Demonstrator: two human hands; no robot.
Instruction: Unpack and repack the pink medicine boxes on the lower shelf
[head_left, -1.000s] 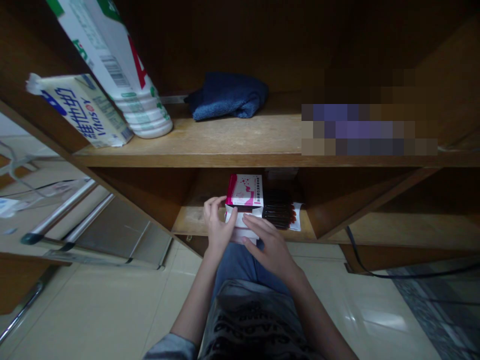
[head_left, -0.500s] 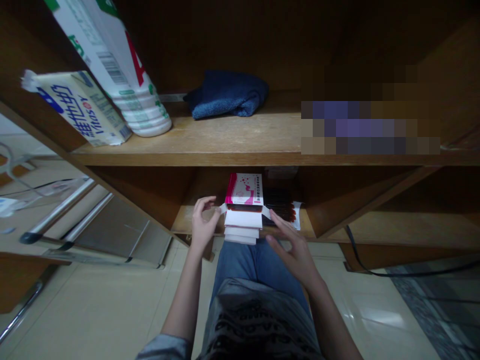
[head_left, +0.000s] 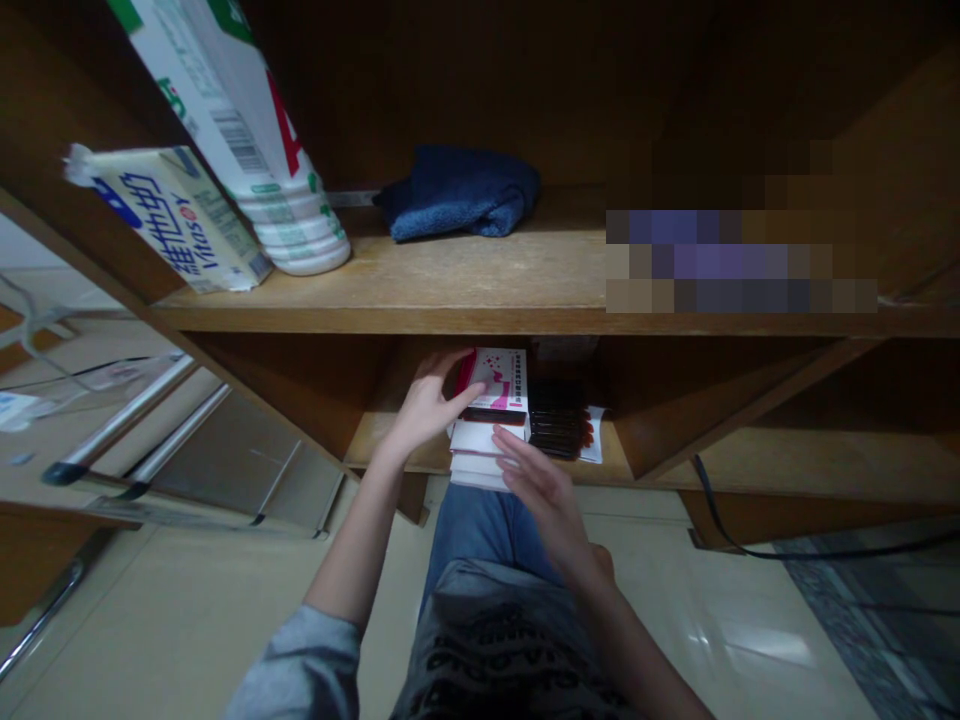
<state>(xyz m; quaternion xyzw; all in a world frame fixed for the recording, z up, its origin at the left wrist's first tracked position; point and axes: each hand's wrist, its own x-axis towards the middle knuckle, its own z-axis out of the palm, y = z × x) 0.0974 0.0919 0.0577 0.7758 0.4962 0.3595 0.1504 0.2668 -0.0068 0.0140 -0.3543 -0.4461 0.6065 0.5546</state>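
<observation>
On the lower shelf lies a pink-and-white carton (head_left: 501,378), its open end facing me with brown contents just inside. My left hand (head_left: 435,405) holds its left side, thumb over the top and fingers along the far left edge. White end flaps (head_left: 476,468) hang towards my knees. My right hand (head_left: 544,490) has its fingers stretched out, the tips against the upper flap. Right beside the carton is a row of dark brown vials (head_left: 555,420) with reddish-brown ends, on a white sheet (head_left: 593,436).
The upper shelf (head_left: 420,285) holds a drink carton (head_left: 180,215), a large white bottle (head_left: 296,225) and a folded blue cloth (head_left: 461,195). A blurred patch hides its right part. A metal-framed rack (head_left: 172,440) stands left; a black cable (head_left: 750,545) hangs at right.
My left hand has moved from the left side flap up onto the carton. My right hand has left the right side flap and come left to the hanging flap.
</observation>
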